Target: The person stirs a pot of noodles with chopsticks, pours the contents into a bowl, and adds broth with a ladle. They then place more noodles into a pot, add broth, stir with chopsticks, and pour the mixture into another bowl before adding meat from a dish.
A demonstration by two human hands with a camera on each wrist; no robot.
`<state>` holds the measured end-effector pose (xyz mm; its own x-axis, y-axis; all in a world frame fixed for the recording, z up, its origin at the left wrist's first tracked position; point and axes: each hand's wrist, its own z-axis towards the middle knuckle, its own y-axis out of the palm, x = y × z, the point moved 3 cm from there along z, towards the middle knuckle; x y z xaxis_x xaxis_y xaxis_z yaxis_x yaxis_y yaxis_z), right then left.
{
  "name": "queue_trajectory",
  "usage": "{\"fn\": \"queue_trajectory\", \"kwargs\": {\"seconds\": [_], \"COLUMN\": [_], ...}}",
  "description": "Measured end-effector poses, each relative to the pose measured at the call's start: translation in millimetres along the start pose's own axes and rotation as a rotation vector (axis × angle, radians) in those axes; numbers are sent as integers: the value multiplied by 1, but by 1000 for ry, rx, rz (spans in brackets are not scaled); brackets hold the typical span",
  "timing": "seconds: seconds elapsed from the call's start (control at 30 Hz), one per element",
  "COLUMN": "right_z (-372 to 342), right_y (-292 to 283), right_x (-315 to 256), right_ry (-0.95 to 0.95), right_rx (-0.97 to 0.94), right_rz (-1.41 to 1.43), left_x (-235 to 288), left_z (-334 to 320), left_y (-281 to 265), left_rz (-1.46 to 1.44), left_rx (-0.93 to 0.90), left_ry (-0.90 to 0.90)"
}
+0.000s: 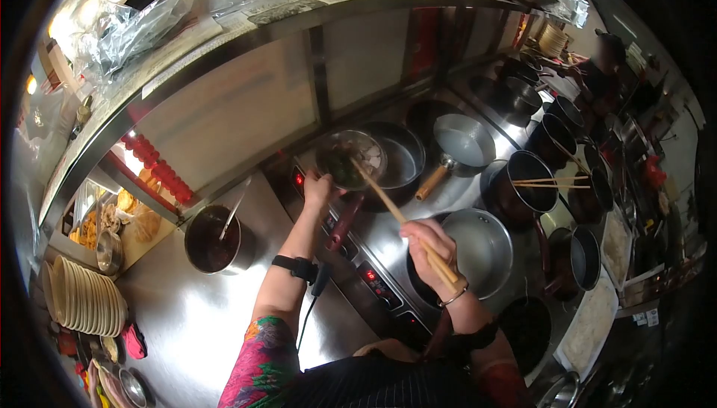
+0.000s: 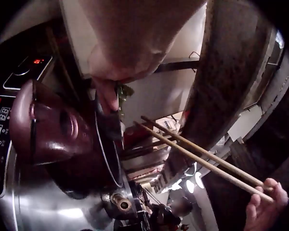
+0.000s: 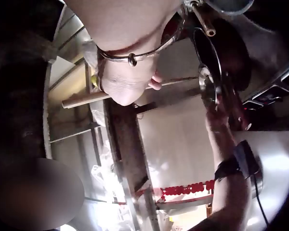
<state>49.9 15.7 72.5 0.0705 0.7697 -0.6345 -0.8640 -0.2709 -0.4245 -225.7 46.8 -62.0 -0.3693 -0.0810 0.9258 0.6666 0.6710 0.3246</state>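
My left hand [image 1: 318, 190] grips the near rim of a round metal bowl [image 1: 323, 156] beside and partly over a dark frying pan [image 1: 405, 156]. Leafy greens [image 1: 342, 169] and pale pieces [image 1: 373, 156] lie in the bowl. My right hand [image 1: 432, 250] holds a pair of long wooden chopsticks [image 1: 387, 203], their tips reaching into the bowl at the pale pieces. In the left wrist view, the two sticks spread slightly apart from the fingers. Below the bowl, the pan's dark red handle [image 1: 345, 223] points toward me.
A wooden-handled saucepan [image 1: 464, 141] stands right of the pan, and a wide pot [image 1: 478, 251] is nearer me. Control panels [image 1: 379, 284] line the cooktop edge. At left are a pot with a ladle [image 1: 215, 240] and stacked plates [image 1: 88, 296]. Another person [image 1: 606, 64] stands far right.
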Motion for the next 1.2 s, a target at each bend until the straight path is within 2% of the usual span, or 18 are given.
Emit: {"fn": "queue_trajectory", "kwargs": {"seconds": [0.07,0.33,0.4,0.47,0.63,0.87,1.03,1.2], "right_z": [-5,-9,-11,-11,-14,-14,-11,-4], "right_y": [6,-12,-14,-12,0,9,9,-4], "right_x": [-6,-15,-14,-8,11,14,25,24], "right_ry": [-90,-103,-55,-82,17,-81,-168,-153], "right_rx": [-117,16,30,57,-20,-35,-81,3], "right_rz": [14,13,40,-26,24,-130,-198,-228], "left_x": [0,8,8,7,7,17,25,23], "left_z": [1,-5,-2,-1,0,-4,-5,1], "left_y": [-1,-1,-3,-3,0,7,12,10], "left_rz": [9,-13,-8,-1,11,96,221,200], "left_rx": [-3,28,31,28,-2,32,29,18], "left_ry": [-7,-14,-16,-19,32,-63,4,36]}}
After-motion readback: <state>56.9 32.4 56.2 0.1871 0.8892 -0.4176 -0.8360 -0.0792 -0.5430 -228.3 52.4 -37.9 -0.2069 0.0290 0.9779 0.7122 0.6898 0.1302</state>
